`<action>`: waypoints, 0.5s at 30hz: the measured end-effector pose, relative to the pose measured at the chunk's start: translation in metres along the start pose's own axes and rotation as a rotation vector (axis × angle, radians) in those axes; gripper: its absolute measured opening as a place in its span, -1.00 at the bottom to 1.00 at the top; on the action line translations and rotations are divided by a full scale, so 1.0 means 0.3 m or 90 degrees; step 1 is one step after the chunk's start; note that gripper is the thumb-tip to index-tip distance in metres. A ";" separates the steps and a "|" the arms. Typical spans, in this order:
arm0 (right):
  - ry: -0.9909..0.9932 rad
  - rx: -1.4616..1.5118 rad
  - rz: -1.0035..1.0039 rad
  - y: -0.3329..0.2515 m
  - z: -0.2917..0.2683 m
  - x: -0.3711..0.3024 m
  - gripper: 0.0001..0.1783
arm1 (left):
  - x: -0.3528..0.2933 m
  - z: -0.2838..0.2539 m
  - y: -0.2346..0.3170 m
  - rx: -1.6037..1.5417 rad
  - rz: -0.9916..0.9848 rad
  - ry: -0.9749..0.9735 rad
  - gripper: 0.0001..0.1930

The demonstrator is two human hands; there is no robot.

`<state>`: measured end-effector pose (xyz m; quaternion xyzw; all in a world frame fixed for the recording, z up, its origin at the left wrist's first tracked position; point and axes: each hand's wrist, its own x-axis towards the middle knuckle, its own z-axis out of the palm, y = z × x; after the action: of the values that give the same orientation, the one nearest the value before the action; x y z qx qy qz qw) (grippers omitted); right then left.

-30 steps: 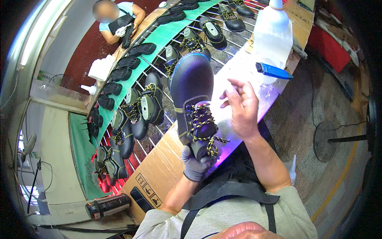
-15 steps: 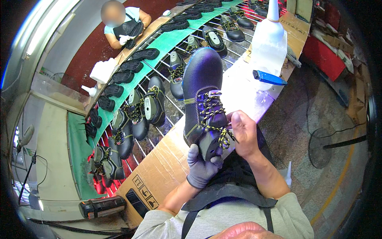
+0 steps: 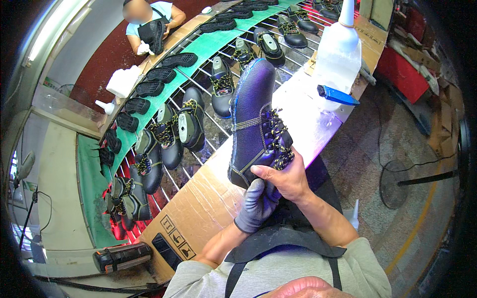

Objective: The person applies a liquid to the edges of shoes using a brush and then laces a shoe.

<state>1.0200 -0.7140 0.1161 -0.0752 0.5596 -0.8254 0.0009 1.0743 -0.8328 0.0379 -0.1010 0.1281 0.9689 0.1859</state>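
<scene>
A black leather shoe with yellow stitching and black-and-yellow laces is held up in front of me, its toe pointing away and its side turned toward my view. My left hand, in a grey glove, grips the shoe at the heel from below. My bare right hand is closed around the heel and ankle part, thumb across the side. The laces hang bunched just above the right hand's fingers. The undersides of both hands' grips are hidden by the shoe.
Several similar shoes lie on a curved metal-rod rack, with black soles on a green belt beyond. A white squeeze bottle and blue brush stand at the right on a cardboard-covered bench. Across the belt, a person holds a sole.
The shoe has rolled so more of its side and sole edge shows. My right hand has moved from beside the laces onto the heel part.
</scene>
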 end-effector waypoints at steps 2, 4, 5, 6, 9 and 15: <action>0.000 0.034 0.006 -0.009 0.003 0.001 -0.44 | -0.004 -0.007 -0.002 0.063 0.018 0.002 -0.46; -0.007 0.054 0.040 -0.028 -0.007 -0.007 -0.46 | -0.014 -0.020 -0.008 0.172 0.056 -0.039 -0.36; -0.009 0.078 0.040 -0.038 -0.011 -0.014 -0.48 | -0.026 -0.020 -0.009 0.228 0.055 -0.034 -0.35; -0.011 0.100 0.038 -0.053 -0.022 -0.022 -0.49 | -0.035 0.002 -0.008 0.284 0.053 -0.032 -0.34; 0.003 0.080 0.004 -0.085 -0.075 -0.067 -0.56 | -0.054 0.108 -0.037 0.417 0.055 -0.036 -0.33; 0.182 0.133 -0.126 -0.161 -0.327 -0.172 -0.29 | -0.032 0.280 -0.035 0.803 -0.297 -0.221 -0.37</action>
<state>1.0627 -0.6008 0.1189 -0.0109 0.4553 -0.8772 -0.1518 1.0747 -0.8027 0.1174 0.1580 0.6102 0.6460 0.4306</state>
